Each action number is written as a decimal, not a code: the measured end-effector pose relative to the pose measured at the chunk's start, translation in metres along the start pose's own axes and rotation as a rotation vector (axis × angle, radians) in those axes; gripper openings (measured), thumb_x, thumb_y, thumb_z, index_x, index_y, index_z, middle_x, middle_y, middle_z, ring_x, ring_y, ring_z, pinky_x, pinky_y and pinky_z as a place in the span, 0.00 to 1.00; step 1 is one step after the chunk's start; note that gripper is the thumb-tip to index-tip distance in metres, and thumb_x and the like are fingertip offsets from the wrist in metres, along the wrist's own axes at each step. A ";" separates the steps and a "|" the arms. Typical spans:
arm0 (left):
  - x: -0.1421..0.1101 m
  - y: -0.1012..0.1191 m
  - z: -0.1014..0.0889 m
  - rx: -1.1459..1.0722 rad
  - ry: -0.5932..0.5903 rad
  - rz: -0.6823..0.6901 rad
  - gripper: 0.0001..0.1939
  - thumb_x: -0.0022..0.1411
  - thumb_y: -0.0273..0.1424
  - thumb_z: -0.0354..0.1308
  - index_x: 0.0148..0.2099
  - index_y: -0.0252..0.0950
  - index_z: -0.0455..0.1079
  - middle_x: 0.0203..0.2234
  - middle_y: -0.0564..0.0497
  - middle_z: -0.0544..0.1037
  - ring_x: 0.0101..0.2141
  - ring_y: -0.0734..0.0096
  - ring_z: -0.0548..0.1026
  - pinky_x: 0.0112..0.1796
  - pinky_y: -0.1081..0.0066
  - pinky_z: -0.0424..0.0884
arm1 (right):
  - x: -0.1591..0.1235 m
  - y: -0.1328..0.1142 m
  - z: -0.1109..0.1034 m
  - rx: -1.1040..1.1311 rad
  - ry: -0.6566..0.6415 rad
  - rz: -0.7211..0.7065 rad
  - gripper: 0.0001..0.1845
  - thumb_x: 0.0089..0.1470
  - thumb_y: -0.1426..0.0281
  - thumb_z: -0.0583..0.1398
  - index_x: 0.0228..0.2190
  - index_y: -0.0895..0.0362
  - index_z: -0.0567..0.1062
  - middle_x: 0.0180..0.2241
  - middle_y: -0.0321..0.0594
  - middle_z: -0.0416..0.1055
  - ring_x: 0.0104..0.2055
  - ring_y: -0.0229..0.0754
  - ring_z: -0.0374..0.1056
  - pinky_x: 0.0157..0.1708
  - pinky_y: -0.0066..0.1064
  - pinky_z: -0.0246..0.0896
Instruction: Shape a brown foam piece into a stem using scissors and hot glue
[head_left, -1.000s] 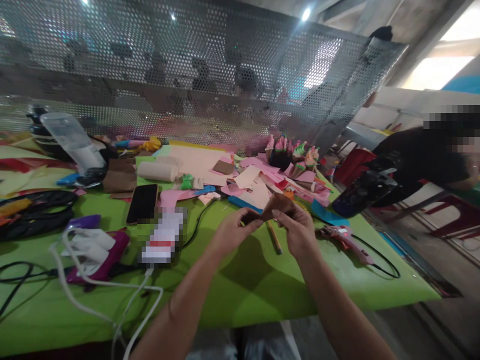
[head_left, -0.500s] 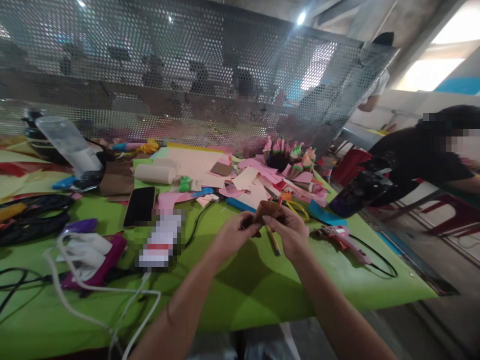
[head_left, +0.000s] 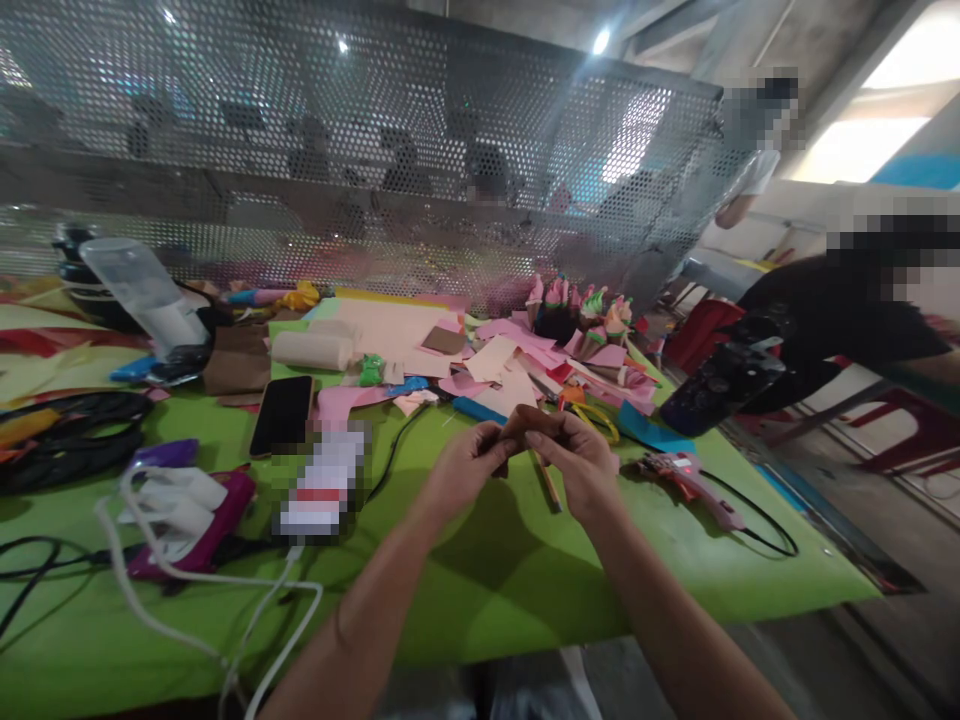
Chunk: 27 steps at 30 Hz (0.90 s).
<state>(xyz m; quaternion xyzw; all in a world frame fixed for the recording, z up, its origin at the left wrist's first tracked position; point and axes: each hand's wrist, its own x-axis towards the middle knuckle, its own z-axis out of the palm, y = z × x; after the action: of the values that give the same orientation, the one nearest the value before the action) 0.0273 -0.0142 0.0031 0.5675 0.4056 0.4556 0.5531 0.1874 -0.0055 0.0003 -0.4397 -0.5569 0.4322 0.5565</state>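
Note:
Between my two hands is a small piece of brown paper (head_left: 531, 422), curled or folded, raised above the green table (head_left: 517, 590). My left hand (head_left: 469, 470) pinches its left end between thumb and fingers. On the other end, my right hand (head_left: 581, 462) is closed with the thumb pressed on the front face. Below the paper, a pencil (head_left: 550, 485) lies on the table beside my right hand. To the right rests a pink glue gun (head_left: 697, 485) with a black cord. Fingers behind the paper are partly hidden.
Cut pink paper scraps (head_left: 517, 375) pile up behind my hands, near small paper cones (head_left: 577, 305). On the left are a black phone (head_left: 281, 415), a charging phone (head_left: 324, 482), a magenta power strip (head_left: 202, 525) and a clear bottle (head_left: 146, 300). A dark tumbler (head_left: 720, 375) stands right; a person sits beyond.
The brown paper has tilted and now looks flatter and more curled between my fingers. My left hand has shifted very slightly; the things on the table stay put.

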 end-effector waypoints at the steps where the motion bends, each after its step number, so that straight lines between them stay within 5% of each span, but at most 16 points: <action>1: 0.000 -0.001 0.000 0.005 0.009 0.002 0.16 0.56 0.44 0.60 0.32 0.35 0.66 0.20 0.57 0.66 0.23 0.76 0.64 0.27 0.73 0.60 | 0.000 0.000 0.000 0.003 0.017 -0.010 0.13 0.44 0.59 0.68 0.27 0.55 0.75 0.24 0.34 0.70 0.25 0.37 0.62 0.26 0.29 0.57; 11: 0.002 -0.004 -0.004 -0.008 0.006 -0.018 0.16 0.55 0.44 0.60 0.32 0.35 0.66 0.20 0.57 0.66 0.22 0.77 0.63 0.26 0.73 0.60 | 0.003 0.006 -0.002 0.022 -0.008 0.061 0.15 0.42 0.59 0.70 0.28 0.55 0.76 0.23 0.34 0.70 0.24 0.36 0.60 0.24 0.29 0.56; 18: 0.006 -0.012 -0.008 0.139 0.074 0.018 0.10 0.58 0.38 0.57 0.32 0.36 0.67 0.20 0.57 0.67 0.22 0.75 0.64 0.26 0.73 0.60 | 0.004 0.004 -0.006 -0.058 0.072 -0.180 0.21 0.46 0.65 0.69 0.44 0.49 0.74 0.40 0.37 0.72 0.33 0.39 0.66 0.32 0.31 0.63; 27: 0.006 -0.013 -0.009 0.130 0.032 0.031 0.18 0.61 0.46 0.54 0.31 0.35 0.68 0.19 0.54 0.72 0.23 0.73 0.68 0.27 0.73 0.63 | 0.006 0.000 -0.006 -0.228 0.068 -0.266 0.07 0.49 0.64 0.66 0.30 0.53 0.78 0.37 0.42 0.72 0.39 0.45 0.68 0.33 0.34 0.63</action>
<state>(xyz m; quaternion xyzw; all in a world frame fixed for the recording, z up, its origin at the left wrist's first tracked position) 0.0212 -0.0054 -0.0101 0.6010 0.4341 0.4459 0.5015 0.1939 0.0005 0.0018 -0.4366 -0.6364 0.2735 0.5740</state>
